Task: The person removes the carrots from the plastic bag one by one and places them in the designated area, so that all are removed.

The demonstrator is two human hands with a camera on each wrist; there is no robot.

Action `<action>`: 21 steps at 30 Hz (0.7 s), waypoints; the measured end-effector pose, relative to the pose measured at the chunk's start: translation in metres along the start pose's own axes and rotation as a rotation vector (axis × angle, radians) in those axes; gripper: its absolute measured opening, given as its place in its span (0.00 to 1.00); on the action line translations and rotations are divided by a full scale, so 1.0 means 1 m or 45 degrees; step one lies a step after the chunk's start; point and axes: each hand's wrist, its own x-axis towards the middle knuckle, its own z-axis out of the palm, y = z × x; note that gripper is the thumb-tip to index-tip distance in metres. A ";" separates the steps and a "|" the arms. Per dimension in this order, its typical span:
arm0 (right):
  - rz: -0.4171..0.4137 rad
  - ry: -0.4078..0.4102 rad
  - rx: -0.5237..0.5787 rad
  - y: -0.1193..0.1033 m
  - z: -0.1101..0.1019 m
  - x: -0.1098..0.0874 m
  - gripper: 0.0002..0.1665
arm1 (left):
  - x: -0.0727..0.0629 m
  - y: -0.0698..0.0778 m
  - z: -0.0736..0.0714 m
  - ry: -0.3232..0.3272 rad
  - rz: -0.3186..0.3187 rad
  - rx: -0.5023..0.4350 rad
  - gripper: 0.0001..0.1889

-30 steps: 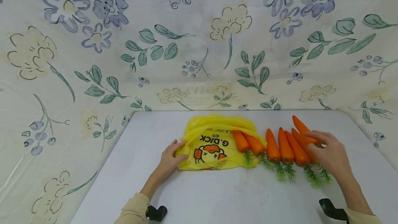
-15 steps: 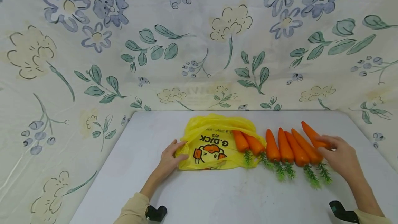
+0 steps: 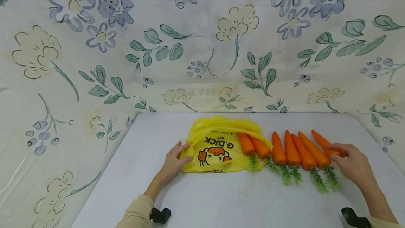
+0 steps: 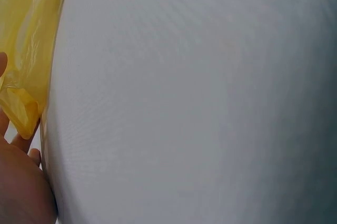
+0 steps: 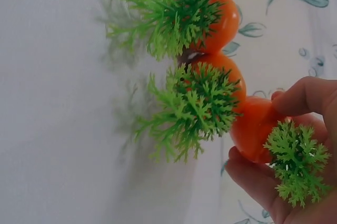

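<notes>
My left hand (image 3: 175, 157) holds the left edge of a yellow plastic bag (image 3: 202, 143), which lies flat with a cartoon print on top. In the left wrist view, a folded corner of the bag (image 4: 21, 111) lies at the fingers. Two carrots (image 3: 246, 144) with green tops lie partly inside the bag's mouth. To their right, several more carrots (image 3: 291, 152) lie in a row, tips pointing away. My right hand (image 3: 354, 161) grips the thick end of the rightmost carrot (image 3: 322, 140). The right wrist view shows that carrot (image 5: 255, 129) between thumb and fingers, its leafy top beside the palm.
Everything lies on a white table (image 3: 221, 200). A floral-patterned sheet (image 3: 202, 45) hangs behind it and down the sides. Dark wrist camera mounts (image 3: 160, 215) show at both sleeves.
My right hand has moved right and slightly nearer with the carrot, laying it at the row's right end. The left hand and bag stay in place; the view shifts slightly.
</notes>
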 end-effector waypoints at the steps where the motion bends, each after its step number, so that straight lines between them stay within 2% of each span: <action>1: -0.005 0.005 0.001 0.001 0.000 0.000 0.23 | 0.000 0.000 0.000 0.001 0.001 0.000 0.31; 5: -0.025 0.027 -0.004 0.007 0.001 0.001 0.22 | 0.000 0.000 0.000 -0.001 0.012 0.002 0.31; 14: -0.040 0.003 -0.025 0.023 0.008 0.000 0.24 | 0.000 0.000 0.000 -0.006 0.019 0.002 0.31; 21: -0.048 0.016 -0.010 0.025 0.011 -0.001 0.24 | 0.000 -0.001 0.000 -0.002 0.030 0.007 0.31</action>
